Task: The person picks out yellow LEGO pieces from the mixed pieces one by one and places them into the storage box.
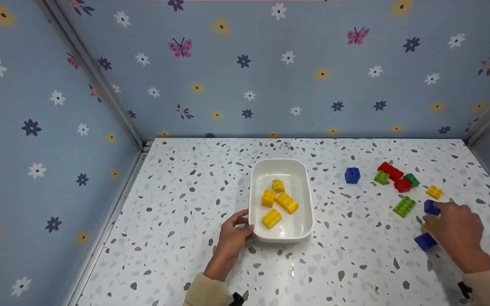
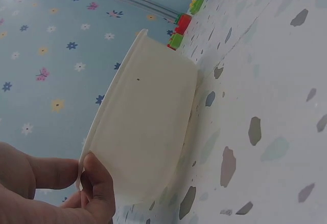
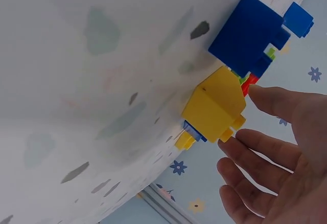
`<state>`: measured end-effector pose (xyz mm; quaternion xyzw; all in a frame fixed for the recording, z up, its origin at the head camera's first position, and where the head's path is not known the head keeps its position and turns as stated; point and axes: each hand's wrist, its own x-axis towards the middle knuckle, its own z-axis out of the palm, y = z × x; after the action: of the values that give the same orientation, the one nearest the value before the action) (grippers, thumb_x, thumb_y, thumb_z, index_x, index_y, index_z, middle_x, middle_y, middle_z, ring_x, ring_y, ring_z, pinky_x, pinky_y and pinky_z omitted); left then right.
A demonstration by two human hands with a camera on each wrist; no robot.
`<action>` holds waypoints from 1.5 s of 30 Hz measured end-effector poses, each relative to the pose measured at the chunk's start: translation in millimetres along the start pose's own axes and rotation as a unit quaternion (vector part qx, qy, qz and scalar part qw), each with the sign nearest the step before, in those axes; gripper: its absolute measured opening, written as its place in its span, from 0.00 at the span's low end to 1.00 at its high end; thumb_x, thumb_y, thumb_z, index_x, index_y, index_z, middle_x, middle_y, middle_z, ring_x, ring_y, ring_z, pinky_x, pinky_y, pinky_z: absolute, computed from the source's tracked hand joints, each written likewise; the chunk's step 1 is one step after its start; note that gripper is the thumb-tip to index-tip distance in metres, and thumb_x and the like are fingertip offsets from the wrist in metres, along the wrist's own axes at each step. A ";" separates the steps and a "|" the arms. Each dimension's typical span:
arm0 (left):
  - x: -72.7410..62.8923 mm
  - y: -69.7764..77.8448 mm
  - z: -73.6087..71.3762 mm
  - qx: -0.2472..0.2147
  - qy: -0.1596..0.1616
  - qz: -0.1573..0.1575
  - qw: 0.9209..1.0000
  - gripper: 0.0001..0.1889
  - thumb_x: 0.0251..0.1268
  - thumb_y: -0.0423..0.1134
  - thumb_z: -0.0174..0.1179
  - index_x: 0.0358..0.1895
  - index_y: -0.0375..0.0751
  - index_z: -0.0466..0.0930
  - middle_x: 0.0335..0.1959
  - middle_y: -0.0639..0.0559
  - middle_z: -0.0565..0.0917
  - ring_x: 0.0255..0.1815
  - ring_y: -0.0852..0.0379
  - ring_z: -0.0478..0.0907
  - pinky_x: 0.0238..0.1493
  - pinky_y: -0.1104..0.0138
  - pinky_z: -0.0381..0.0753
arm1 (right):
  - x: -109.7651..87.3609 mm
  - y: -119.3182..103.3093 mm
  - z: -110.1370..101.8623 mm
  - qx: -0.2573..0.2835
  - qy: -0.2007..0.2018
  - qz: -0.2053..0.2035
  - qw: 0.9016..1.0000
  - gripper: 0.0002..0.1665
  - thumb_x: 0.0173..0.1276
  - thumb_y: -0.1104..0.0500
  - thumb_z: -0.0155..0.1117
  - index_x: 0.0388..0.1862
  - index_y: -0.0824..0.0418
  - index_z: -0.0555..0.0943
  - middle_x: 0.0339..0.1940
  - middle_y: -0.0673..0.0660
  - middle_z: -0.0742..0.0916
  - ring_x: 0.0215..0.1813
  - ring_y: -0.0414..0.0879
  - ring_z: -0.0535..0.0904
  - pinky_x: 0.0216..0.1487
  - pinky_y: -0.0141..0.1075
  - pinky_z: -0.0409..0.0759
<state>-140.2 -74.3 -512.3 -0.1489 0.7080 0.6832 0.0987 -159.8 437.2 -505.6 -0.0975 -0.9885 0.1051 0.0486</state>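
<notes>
A white plastic tub (image 1: pixel 309 204) stands on the speckled table, with several yellow toy bricks (image 1: pixel 287 202) inside. My left hand (image 1: pixel 233 236) grips its near left rim; in the left wrist view the thumb and curled fingers pinch the tub's edge. Over at the right, my right hand (image 1: pixel 457 227) reaches around a yellow brick (image 3: pixel 214 104), partly hidden in the head view. The right wrist view shows thumb and fingers spread, fingertips right at the studs. One blue brick (image 1: pixel 431 207) lies beyond this hand, and another blue brick (image 1: pixel 425 241) is nearer.
Farther back on the right are red bricks (image 1: pixel 390 171), a dark green brick (image 1: pixel 411 179), light green bricks (image 1: pixel 404 206) and a small yellow brick (image 1: pixel 434 192). A blue brick (image 1: pixel 352 175) stands apart, right of the tub. Flower-patterned panels (image 1: pixel 270 85) border the table.
</notes>
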 end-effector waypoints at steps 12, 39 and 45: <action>-2.5 0.9 0.0 -0.007 -0.001 0.003 1.000 0.26 0.74 0.25 0.59 0.74 0.33 0.73 0.56 0.38 0.76 0.43 0.52 0.79 0.48 0.66 0.86 | -5.2 1.6 -3.1 -0.014 -0.060 0.033 0.998 0.35 0.62 0.55 0.78 0.60 0.79 0.80 0.44 0.79 0.86 0.28 0.56 0.76 0.25 0.42 0.72; -1.9 0.3 -1.5 -0.015 -0.009 0.005 1.000 0.27 0.74 0.25 0.59 0.75 0.32 0.72 0.56 0.37 0.76 0.46 0.50 0.81 0.50 0.65 0.87 | 2.2 -48.7 -12.1 0.020 0.027 -0.088 0.996 0.28 0.59 0.62 0.82 0.52 0.79 0.85 0.43 0.78 0.88 0.33 0.65 0.80 0.29 0.53 0.78; -1.4 0.0 -0.1 -0.007 -0.001 -0.001 1.000 0.27 0.73 0.25 0.60 0.74 0.34 0.73 0.56 0.38 0.76 0.46 0.51 0.81 0.49 0.66 0.87 | 6.0 -74.6 -9.0 0.030 0.049 -0.113 0.992 0.29 0.57 0.63 0.84 0.53 0.78 0.85 0.45 0.77 0.88 0.36 0.67 0.81 0.33 0.56 0.81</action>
<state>-138.9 -74.3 -511.8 -0.1495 0.7028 0.6884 0.0995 -178.2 368.6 -480.2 0.0113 -0.9861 0.1235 0.1110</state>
